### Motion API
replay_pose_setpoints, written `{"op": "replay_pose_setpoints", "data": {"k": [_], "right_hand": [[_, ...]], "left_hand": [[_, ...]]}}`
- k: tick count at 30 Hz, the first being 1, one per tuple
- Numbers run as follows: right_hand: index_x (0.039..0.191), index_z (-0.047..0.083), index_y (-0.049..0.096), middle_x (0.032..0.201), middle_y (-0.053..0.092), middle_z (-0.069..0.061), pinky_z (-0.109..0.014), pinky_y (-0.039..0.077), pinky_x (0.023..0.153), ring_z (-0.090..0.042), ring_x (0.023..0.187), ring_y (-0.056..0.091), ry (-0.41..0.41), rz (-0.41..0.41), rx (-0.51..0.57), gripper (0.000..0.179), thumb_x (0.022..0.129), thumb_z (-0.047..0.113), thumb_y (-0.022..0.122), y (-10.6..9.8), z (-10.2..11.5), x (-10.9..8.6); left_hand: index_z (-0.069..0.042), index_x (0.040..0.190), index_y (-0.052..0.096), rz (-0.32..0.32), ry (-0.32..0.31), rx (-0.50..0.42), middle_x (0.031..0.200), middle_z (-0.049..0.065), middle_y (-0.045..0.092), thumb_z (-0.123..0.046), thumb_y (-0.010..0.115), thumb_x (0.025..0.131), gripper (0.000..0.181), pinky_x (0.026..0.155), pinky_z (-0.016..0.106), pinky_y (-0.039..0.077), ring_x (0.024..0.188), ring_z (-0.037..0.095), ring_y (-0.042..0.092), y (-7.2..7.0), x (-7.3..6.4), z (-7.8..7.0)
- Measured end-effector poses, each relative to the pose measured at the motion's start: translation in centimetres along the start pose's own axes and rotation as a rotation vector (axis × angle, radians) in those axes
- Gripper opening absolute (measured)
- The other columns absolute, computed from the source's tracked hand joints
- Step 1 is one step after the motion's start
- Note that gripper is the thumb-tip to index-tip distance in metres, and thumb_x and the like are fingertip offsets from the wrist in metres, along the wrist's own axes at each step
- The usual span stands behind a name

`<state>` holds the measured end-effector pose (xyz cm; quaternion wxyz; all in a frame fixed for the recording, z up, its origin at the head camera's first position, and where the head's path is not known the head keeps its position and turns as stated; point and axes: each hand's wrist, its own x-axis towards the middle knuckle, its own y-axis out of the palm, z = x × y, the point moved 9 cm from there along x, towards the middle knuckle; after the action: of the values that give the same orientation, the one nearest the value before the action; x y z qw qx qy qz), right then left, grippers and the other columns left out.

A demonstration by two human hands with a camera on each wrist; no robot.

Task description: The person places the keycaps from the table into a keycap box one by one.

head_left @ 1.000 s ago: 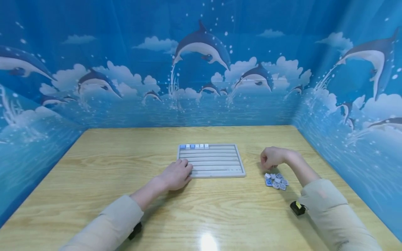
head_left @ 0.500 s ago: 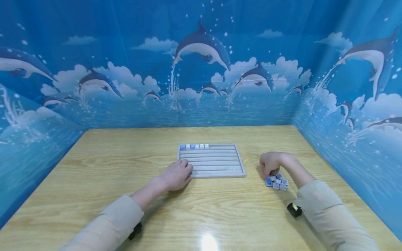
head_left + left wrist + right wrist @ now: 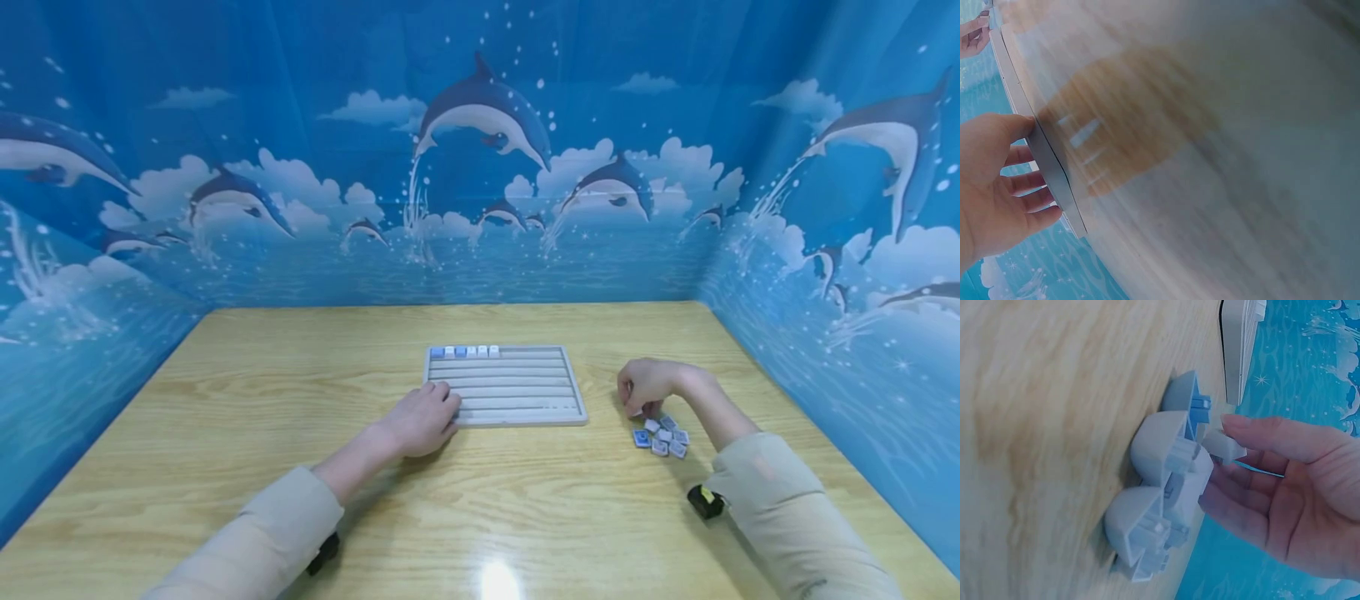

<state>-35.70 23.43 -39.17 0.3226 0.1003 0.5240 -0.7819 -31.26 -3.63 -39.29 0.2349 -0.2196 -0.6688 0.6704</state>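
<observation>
My left hand [image 3: 422, 419] holds the front left corner of a pale grey ridged keycap tray [image 3: 517, 390]. In the left wrist view its thumb lies against the tray's edge [image 3: 1047, 159], with the other fingers spread along it. My right hand [image 3: 647, 386] pinches a pale keycap [image 3: 1224, 447] between thumb and fingers, just above and behind a small cluster of loose keycaps [image 3: 1159, 445]. One of these is a blue keycap [image 3: 642, 438]; the others are white or pale grey. Several lie with their hollow undersides and stems showing.
Several white and blue keycaps [image 3: 471, 352] stand in a row at the left of the tray's back groove. A wood-grain table [image 3: 525, 508] carries everything. Blue dolphin-print curtains [image 3: 480, 208] rise along its back and sides.
My right hand has dipped to the loose keycaps and come up slightly, with one pale keycap taken from the cluster's back left. The left hand and tray stay put.
</observation>
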Motion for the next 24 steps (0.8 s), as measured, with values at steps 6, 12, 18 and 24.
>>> {"op": "replay_pose_setpoints", "data": {"k": [6, 12, 18, 24], "right_hand": [[0.084, 0.001, 0.059, 0.075, 0.057, -0.007, -0.033, 0.052, 0.06, -0.017, 0.064, 0.059, -0.05, -0.048, 0.019, 0.011, 0.075, -0.006, 0.058, -0.6, 0.2, 0.4], [0.084, 0.002, 0.063, 0.072, 0.056, -0.002, -0.03, 0.045, 0.059, -0.014, 0.062, 0.053, -0.147, -0.142, -0.039, 0.015, 0.071, -0.004, 0.06, -1.5, 0.6, 0.9], [0.09, 0.002, 0.061, 0.081, 0.055, -0.003, -0.03, 0.043, 0.062, -0.016, 0.071, 0.048, -0.176, -0.23, -0.044, 0.025, 0.066, -0.008, 0.06, -2.3, 1.0, 1.2], [0.09, -0.001, 0.061, 0.077, 0.055, -0.002, -0.03, 0.044, 0.063, -0.015, 0.069, 0.049, -0.256, -0.311, -0.044, 0.022, 0.069, -0.005, 0.063, -3.0, 1.8, 0.9]], "left_hand": [[-0.009, 0.101, 0.054, -0.003, -0.004, -0.005, 0.094, 0.005, 0.047, -0.028, 0.054, 0.094, 0.02, 0.073, 0.033, 0.042, 0.083, 0.018, 0.044, 0.0, 0.0, 0.1], [-0.009, 0.1, 0.055, -0.007, -0.004, -0.013, 0.094, 0.006, 0.048, -0.027, 0.055, 0.094, 0.019, 0.072, 0.033, 0.042, 0.082, 0.018, 0.044, 0.0, -0.1, 0.0], [-0.009, 0.098, 0.054, -0.011, -0.003, -0.017, 0.093, 0.005, 0.047, -0.027, 0.055, 0.094, 0.018, 0.071, 0.032, 0.042, 0.082, 0.018, 0.044, -0.1, -0.1, 0.0], [-0.009, 0.101, 0.055, -0.019, 0.004, -0.005, 0.093, 0.005, 0.048, -0.027, 0.055, 0.093, 0.02, 0.072, 0.032, 0.042, 0.082, 0.018, 0.044, -0.1, -0.1, 0.0]]}}
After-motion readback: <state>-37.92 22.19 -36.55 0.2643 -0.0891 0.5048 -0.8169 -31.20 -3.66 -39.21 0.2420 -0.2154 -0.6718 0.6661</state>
